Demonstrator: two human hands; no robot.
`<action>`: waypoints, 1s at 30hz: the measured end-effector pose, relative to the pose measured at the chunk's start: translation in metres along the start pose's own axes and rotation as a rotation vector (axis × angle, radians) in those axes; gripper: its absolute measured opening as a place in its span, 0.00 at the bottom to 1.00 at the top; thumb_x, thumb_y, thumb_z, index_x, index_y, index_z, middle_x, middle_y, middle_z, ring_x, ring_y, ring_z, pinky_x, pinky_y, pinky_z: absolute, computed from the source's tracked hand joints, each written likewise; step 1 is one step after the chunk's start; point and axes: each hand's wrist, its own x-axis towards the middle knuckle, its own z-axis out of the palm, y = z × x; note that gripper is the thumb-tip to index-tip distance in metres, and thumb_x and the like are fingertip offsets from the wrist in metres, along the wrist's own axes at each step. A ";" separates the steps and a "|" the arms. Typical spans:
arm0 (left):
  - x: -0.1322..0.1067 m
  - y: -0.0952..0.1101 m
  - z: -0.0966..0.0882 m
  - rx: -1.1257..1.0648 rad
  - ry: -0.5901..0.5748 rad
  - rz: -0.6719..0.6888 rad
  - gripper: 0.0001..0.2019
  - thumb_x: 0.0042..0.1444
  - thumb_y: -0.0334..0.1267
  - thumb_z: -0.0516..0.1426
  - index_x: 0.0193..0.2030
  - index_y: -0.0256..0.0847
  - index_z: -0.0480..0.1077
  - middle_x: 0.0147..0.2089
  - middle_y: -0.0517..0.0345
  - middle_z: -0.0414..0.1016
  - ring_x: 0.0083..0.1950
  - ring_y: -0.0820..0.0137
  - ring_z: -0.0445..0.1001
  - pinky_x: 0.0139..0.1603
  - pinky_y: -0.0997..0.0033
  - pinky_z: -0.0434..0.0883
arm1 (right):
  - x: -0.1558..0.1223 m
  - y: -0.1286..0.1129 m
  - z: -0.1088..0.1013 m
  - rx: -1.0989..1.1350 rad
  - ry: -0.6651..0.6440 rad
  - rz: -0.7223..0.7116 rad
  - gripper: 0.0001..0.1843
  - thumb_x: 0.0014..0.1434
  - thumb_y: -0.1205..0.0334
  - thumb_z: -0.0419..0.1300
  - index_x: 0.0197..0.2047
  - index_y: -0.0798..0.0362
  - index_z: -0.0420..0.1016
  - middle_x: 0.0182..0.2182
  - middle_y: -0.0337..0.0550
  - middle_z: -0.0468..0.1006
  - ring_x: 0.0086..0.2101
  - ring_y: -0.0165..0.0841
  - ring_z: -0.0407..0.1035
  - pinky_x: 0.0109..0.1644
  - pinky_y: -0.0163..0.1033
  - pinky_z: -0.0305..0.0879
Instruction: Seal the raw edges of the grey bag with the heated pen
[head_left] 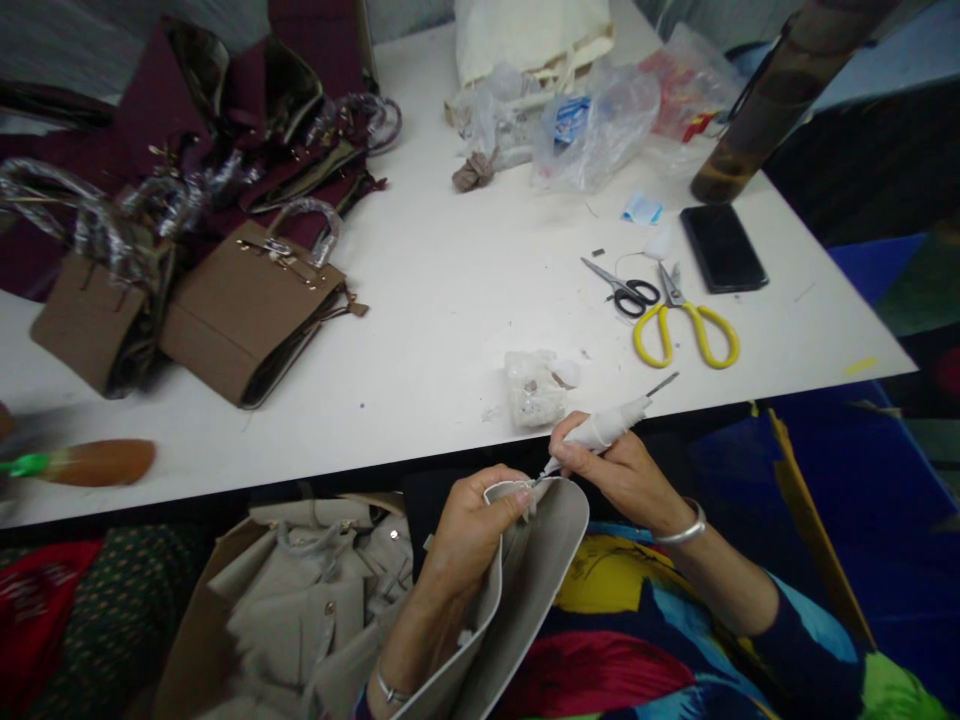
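In my lap a light grey bag [544, 545] is tilted with its mouth apart. My left hand [469, 525] is closed on its upper edge, thumb on the near side and fingers behind. A white-wrapped tool [606, 425] with a thin metal end is gripped in my right hand [622, 470]. Its lower tip meets the bag's edge beside my left thumb; exactly what it touches there is too small to tell. Just beyond my hands, a small translucent container [534, 390] stands near the table's front edge.
Yellow-handled scissors [684, 320], black-handled scissors [626, 290] and a phone [724, 248] lie on the white table [435, 300] at right. A dark bottle [772, 110] stands behind. Brown handbags [251, 300] lie left. Grey bags [300, 620] fill a box below.
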 end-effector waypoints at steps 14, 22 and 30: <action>-0.006 -0.001 0.004 0.037 -0.060 0.004 0.12 0.40 0.41 0.71 0.26 0.35 0.79 0.26 0.59 0.72 0.30 0.71 0.66 0.34 0.71 0.60 | -0.034 -0.021 -0.028 -0.392 -0.264 -0.519 0.12 0.72 0.53 0.61 0.43 0.53 0.79 0.35 0.45 0.80 0.36 0.34 0.72 0.42 0.42 0.67; -0.005 -0.007 0.007 0.199 -0.049 0.054 0.11 0.46 0.43 0.67 0.29 0.36 0.79 0.27 0.60 0.70 0.31 0.71 0.64 0.35 0.71 0.59 | -0.033 0.001 -0.046 -0.130 0.345 -0.223 0.13 0.74 0.54 0.58 0.56 0.49 0.75 0.30 0.39 0.84 0.27 0.32 0.77 0.33 0.37 0.75; -0.006 -0.007 0.012 0.282 -0.038 0.074 0.10 0.48 0.42 0.65 0.29 0.36 0.78 0.28 0.59 0.71 0.31 0.70 0.65 0.36 0.70 0.60 | 0.044 0.018 -0.059 -0.450 0.297 -0.311 0.13 0.67 0.58 0.66 0.54 0.46 0.75 0.50 0.45 0.81 0.48 0.39 0.77 0.55 0.45 0.72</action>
